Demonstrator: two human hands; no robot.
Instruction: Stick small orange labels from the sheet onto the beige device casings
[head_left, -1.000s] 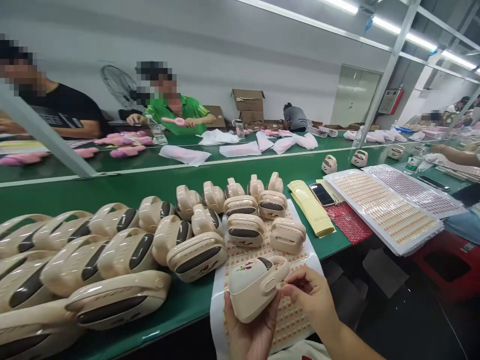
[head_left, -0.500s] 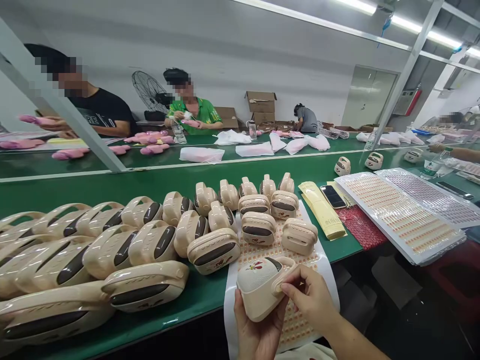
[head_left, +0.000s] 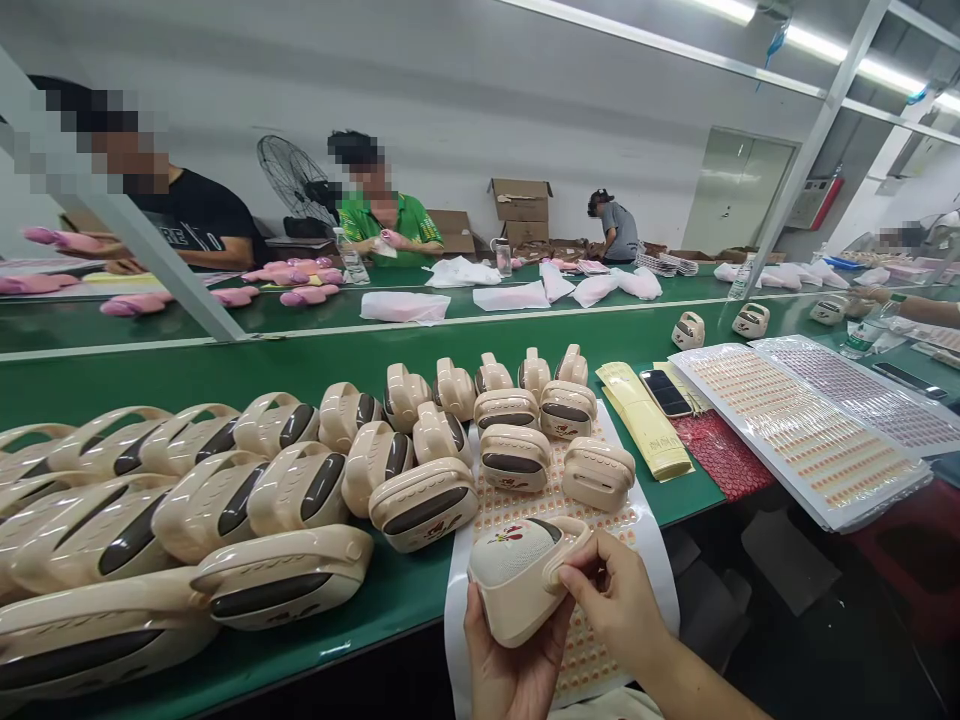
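Though tilted, speaker (head_left: 517,598) between hands (head_left: 626,605)

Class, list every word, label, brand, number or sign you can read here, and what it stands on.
"RE", on the black short-sleeved shirt; its other letters are unclear.
Too small or blurred to read: print on the folded yellow paper strips and the clear green-capped plastic bottle's label.

Black fan (head_left: 294,182), cardboard boxes (head_left: 520,208), dark phone (head_left: 666,393)
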